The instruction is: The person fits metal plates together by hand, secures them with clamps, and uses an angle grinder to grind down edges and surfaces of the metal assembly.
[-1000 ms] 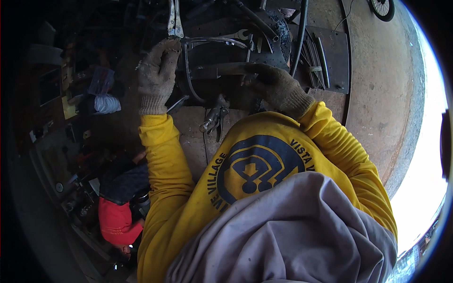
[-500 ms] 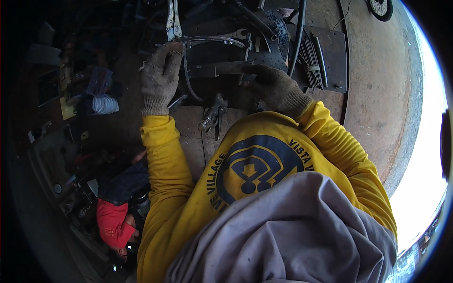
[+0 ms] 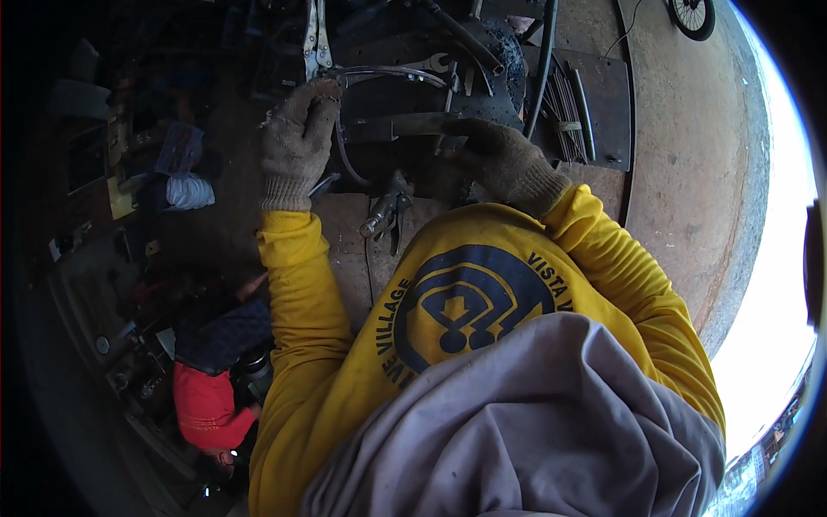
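Observation:
My left hand (image 3: 297, 146), in a grey-brown knit glove, has its fingertips closed at the corner of a thin bent metal rod (image 3: 343, 142). Just above those fingertips, locking pliers (image 3: 315, 43) stand with their jaws by the rod. On the right, my gloved right hand (image 3: 508, 168) is closed around the end of a flat metal bar (image 3: 401, 128); its lower fingers are in shadow. The bar lies across the gap between both hands. Below it, a second clamping tool (image 3: 389, 207) sticks out at the near edge of the dark metal worktop (image 3: 616, 112).
An open-end wrench (image 3: 435, 63) lies beyond the bar. A bundle of thin rods (image 3: 567, 112) and a dark hose or pipe (image 3: 543, 73) are at the right. A person in a red shirt (image 3: 202, 405) bends at lower left. A wheel (image 3: 693, 13) shows far right.
My left hand has shifted very slightly to the right along with the bent rod. My right hand stays in place. The person in red has moved an arm a little.

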`<state>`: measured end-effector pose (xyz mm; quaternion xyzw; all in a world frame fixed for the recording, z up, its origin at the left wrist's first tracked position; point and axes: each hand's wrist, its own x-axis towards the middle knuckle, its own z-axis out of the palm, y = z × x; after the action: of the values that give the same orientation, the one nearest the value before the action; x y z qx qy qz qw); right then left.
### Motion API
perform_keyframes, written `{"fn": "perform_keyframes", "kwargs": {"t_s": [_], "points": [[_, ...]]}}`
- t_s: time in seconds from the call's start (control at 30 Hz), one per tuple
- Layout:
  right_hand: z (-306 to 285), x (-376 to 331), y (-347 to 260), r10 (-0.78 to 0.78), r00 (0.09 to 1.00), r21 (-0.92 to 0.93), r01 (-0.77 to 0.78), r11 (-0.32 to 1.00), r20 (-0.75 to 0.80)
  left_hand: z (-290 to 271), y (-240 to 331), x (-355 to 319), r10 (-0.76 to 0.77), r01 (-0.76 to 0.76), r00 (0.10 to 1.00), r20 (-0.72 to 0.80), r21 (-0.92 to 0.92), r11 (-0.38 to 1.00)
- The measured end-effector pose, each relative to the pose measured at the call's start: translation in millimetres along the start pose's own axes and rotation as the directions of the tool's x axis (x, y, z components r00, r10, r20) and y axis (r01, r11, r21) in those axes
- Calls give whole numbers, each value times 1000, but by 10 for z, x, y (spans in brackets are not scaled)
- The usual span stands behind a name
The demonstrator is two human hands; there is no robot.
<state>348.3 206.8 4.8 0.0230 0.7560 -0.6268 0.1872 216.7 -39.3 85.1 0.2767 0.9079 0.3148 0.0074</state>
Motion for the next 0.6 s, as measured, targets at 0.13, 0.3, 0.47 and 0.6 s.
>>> {"fn": "perform_keyframes", "kwargs": {"t_s": [0.13,0.3,0.47,0.6], "points": [[14,7,18,18,1000,6,-18,1000,-24,12,6,-19,-85,88,996,37,-99,991],[39,40,78,-22,998,-10,21,1000,-60,36,24,-29,-94,98,994,56,-63,993],[-71,-4,59,-144,990,-175,141,974,-7,69,64,-46,-24,28,999,35,-125,992],[-179,-275,-233,-51,962,242,119,963,-270,-23,202,-117,-92,96,995,28,-218,971]]}}
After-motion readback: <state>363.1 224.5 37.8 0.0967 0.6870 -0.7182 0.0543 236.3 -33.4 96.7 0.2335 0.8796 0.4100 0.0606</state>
